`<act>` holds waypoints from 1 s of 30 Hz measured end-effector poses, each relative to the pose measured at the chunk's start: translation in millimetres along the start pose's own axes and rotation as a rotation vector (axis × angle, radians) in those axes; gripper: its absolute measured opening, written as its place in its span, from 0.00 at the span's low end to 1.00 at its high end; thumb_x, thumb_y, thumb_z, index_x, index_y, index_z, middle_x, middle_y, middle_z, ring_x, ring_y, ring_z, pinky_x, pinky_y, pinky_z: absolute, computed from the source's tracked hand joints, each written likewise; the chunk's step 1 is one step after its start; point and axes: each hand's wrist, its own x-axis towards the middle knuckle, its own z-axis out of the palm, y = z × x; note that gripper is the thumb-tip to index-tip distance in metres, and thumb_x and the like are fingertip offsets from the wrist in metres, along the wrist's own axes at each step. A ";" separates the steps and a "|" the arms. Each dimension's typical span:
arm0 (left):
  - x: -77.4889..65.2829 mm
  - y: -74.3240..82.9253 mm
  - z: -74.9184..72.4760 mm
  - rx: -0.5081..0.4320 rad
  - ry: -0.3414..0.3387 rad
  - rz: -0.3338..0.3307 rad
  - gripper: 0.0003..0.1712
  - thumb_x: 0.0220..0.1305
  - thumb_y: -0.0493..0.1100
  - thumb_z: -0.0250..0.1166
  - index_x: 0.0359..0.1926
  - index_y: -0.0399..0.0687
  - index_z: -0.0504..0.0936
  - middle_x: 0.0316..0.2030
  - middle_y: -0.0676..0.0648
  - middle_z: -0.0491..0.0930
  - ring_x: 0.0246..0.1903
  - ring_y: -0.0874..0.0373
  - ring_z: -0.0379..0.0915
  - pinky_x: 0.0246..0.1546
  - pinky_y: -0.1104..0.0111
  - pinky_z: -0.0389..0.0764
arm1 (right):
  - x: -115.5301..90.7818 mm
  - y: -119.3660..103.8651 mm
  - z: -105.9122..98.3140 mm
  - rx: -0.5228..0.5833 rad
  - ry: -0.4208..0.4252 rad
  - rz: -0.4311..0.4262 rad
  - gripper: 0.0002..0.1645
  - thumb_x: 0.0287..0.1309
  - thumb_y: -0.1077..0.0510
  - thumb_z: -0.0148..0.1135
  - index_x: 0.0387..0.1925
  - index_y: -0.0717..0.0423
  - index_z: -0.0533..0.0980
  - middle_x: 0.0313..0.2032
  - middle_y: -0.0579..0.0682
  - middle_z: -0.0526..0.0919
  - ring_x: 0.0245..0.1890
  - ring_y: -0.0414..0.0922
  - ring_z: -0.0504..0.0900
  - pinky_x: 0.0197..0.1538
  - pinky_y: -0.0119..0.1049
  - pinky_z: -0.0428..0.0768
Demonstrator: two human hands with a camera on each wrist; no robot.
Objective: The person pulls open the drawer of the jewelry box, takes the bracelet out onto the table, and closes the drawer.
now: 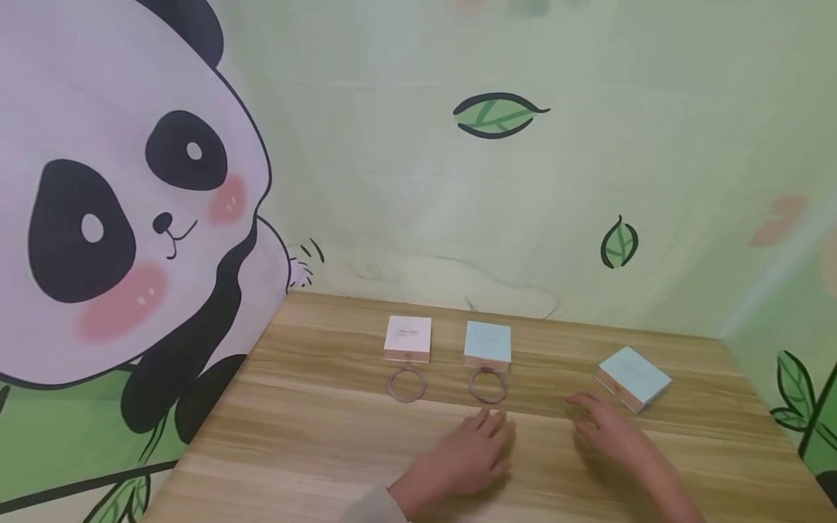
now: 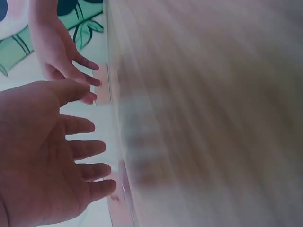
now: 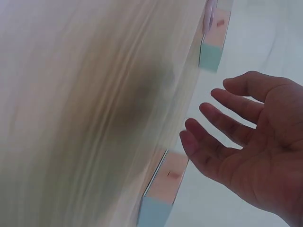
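Observation:
My left hand (image 1: 472, 452) hovers low over the table with fingers extended, just in front of a purple ring-shaped bangle (image 1: 488, 386); it holds nothing. My right hand (image 1: 604, 428), fingers loosely bent and holding nothing, is in front of and left of a tilted light-blue box (image 1: 633, 378). In the right wrist view that box (image 3: 163, 189) shows its pinkish side below my fingertips. Another light-blue box (image 1: 487, 344) stands behind the bangle. To its left, a pale pink box (image 1: 408, 338) with small print on its lid has a second purple bangle (image 1: 407, 385) in front of it.
The wood-grain table (image 1: 294, 436) meets a pale green backdrop (image 1: 392, 181) printed with leaves along its rear edge. A large printed panda (image 1: 196, 290) covers the left side.

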 end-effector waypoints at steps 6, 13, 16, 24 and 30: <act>13.1 21.3 1.6 0.036 -0.018 0.070 0.40 0.76 0.66 0.47 0.80 0.56 0.54 0.79 0.49 0.52 0.78 0.48 0.48 0.75 0.57 0.59 | -15.9 24.3 -18.0 -0.027 0.093 0.044 0.25 0.61 0.70 0.61 0.60 0.74 0.74 0.58 0.76 0.74 0.56 0.73 0.74 0.53 0.65 0.78; 47.0 51.9 -0.9 0.036 0.019 0.123 0.41 0.77 0.66 0.45 0.81 0.54 0.51 0.79 0.50 0.51 0.78 0.51 0.48 0.75 0.60 0.58 | -39.5 56.3 -44.9 -0.051 0.091 0.209 0.26 0.68 0.65 0.57 0.62 0.77 0.70 0.58 0.80 0.72 0.53 0.76 0.76 0.50 0.67 0.78; 66.2 69.1 -0.8 -0.021 0.018 0.111 0.39 0.78 0.64 0.46 0.81 0.55 0.52 0.79 0.51 0.50 0.78 0.53 0.46 0.76 0.61 0.57 | -45.2 67.8 -52.3 -0.082 0.113 0.220 0.24 0.67 0.65 0.58 0.59 0.78 0.72 0.56 0.82 0.73 0.50 0.76 0.78 0.48 0.67 0.79; 114.7 97.5 1.8 -0.047 0.162 0.040 0.32 0.75 0.54 0.52 0.74 0.46 0.65 0.73 0.50 0.64 0.75 0.55 0.55 0.75 0.63 0.58 | -56.1 80.5 -58.8 -0.117 0.123 0.227 0.23 0.66 0.66 0.58 0.56 0.82 0.71 0.53 0.81 0.74 0.52 0.76 0.76 0.53 0.68 0.76; 147.2 119.2 13.5 -0.081 0.123 0.027 0.33 0.70 0.55 0.58 0.72 0.48 0.68 0.73 0.51 0.62 0.75 0.58 0.52 0.76 0.65 0.55 | -68.9 84.6 -57.7 -0.118 0.067 0.296 0.24 0.68 0.64 0.57 0.57 0.81 0.71 0.55 0.81 0.73 0.52 0.76 0.76 0.52 0.68 0.76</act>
